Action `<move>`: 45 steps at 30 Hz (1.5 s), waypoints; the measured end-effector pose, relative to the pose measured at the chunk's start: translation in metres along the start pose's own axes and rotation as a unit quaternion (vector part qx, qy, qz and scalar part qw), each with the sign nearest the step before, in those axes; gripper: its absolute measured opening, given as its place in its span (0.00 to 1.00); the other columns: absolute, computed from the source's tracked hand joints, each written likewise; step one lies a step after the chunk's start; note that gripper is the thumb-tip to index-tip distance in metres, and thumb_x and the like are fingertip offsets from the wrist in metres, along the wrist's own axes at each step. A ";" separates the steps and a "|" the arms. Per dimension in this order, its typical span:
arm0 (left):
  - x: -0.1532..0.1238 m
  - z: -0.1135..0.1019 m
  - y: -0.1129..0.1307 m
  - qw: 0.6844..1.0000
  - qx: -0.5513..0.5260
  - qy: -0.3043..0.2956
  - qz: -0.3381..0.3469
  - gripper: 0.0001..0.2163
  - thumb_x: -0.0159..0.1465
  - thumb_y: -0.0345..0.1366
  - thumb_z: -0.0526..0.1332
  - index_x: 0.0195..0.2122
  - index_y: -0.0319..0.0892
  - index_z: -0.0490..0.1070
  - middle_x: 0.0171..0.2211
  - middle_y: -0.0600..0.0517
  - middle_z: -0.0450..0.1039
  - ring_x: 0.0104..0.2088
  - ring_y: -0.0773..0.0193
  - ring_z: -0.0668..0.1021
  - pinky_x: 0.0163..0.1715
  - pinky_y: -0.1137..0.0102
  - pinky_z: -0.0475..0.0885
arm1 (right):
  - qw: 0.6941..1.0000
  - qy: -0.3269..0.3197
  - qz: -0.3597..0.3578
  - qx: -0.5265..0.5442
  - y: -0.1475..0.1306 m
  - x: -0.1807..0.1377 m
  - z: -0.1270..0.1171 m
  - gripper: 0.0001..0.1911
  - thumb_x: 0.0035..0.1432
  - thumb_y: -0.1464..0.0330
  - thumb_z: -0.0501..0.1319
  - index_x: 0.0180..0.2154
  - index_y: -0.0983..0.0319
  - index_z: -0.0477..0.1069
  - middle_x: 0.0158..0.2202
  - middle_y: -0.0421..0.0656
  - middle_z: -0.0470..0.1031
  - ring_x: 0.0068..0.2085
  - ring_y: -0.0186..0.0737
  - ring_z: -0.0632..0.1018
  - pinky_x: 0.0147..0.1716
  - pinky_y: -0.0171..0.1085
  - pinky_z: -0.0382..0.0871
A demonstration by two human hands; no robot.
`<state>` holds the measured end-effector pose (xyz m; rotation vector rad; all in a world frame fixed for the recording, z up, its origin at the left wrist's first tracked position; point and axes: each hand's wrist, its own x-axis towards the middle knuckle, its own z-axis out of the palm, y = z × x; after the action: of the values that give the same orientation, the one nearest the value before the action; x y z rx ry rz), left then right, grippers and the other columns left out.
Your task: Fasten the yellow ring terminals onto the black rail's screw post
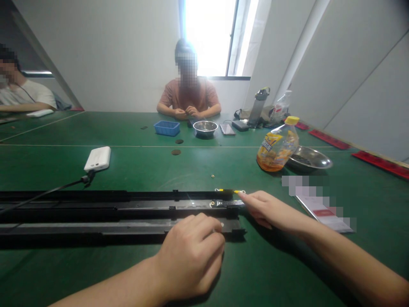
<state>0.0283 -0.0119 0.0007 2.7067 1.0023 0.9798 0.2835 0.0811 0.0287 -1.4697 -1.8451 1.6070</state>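
Two long black channel rails (140, 226) lie side by side, running in from the left. My left hand (193, 256) is closed over the near rail close to its right end; its fingertips are partly hidden, and I cannot make out what they hold. At the rails' right end my right hand (265, 209) is closed in a pinch on one end of a short yellow wire (221, 190) with ring terminals and a dark middle. Below the wire, a shiny metal piece (228, 204) with a round end lies along the far rail, its right end reaching my right fingers.
Beyond the rails lie a small brass-coloured ring (212, 176) and a white power bank (98, 158) with a black cable (47, 194). A drink bottle (277, 147), a metal bowl (311, 158) and a phone (322, 209) are at right. Opposite, a person sits behind a blue basket (166, 128) and another bowl (205, 128).
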 end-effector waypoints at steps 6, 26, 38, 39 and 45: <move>0.002 -0.001 0.000 1.000 0.003 -0.001 0.001 0.06 0.67 0.29 0.60 0.42 0.41 0.76 0.44 0.46 0.77 0.38 0.57 0.76 0.37 0.62 0.75 | 1.000 -0.021 0.007 0.014 -0.005 -0.008 0.001 0.36 0.60 0.33 0.60 0.25 0.57 0.54 0.22 0.31 0.52 0.20 0.28 0.57 0.18 0.32 0.54; 0.002 -0.001 0.001 1.000 -0.001 -0.007 -0.001 0.05 0.68 0.29 0.60 0.43 0.41 0.75 0.45 0.45 0.77 0.39 0.56 0.76 0.38 0.61 0.75 | 0.998 -0.056 -0.042 0.008 -0.002 -0.017 -0.028 0.33 0.63 0.37 0.62 0.30 0.62 0.69 0.27 0.39 0.69 0.25 0.33 0.67 0.25 0.34 0.57; 0.001 -0.001 0.001 1.000 0.003 -0.007 0.000 0.06 0.68 0.30 0.60 0.42 0.41 0.76 0.45 0.45 0.77 0.39 0.57 0.76 0.38 0.61 0.75 | 0.998 0.008 -0.060 0.018 0.006 -0.007 -0.021 0.30 0.64 0.41 0.65 0.32 0.63 0.74 0.24 0.39 0.70 0.23 0.31 0.65 0.22 0.33 0.54; 0.001 -0.001 0.000 1.000 0.004 -0.007 0.001 0.06 0.68 0.30 0.60 0.42 0.41 0.76 0.45 0.45 0.77 0.39 0.57 0.76 0.38 0.61 0.75 | 0.998 0.014 -0.059 0.022 0.006 -0.007 -0.020 0.30 0.63 0.41 0.65 0.32 0.63 0.73 0.25 0.38 0.69 0.24 0.31 0.64 0.22 0.33 0.55; 0.000 0.000 0.000 1.000 0.004 -0.010 0.000 0.05 0.68 0.30 0.60 0.42 0.41 0.76 0.45 0.46 0.77 0.39 0.56 0.76 0.38 0.61 0.75 | 0.998 0.044 -0.043 0.008 0.001 -0.004 -0.011 0.31 0.61 0.39 0.66 0.36 0.62 0.73 0.25 0.32 0.56 0.24 0.32 0.57 0.22 0.34 0.46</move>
<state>0.0278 -0.0123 0.0007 2.7172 1.0063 0.9497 0.2938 0.0837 0.0331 -1.4116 -1.8171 1.4890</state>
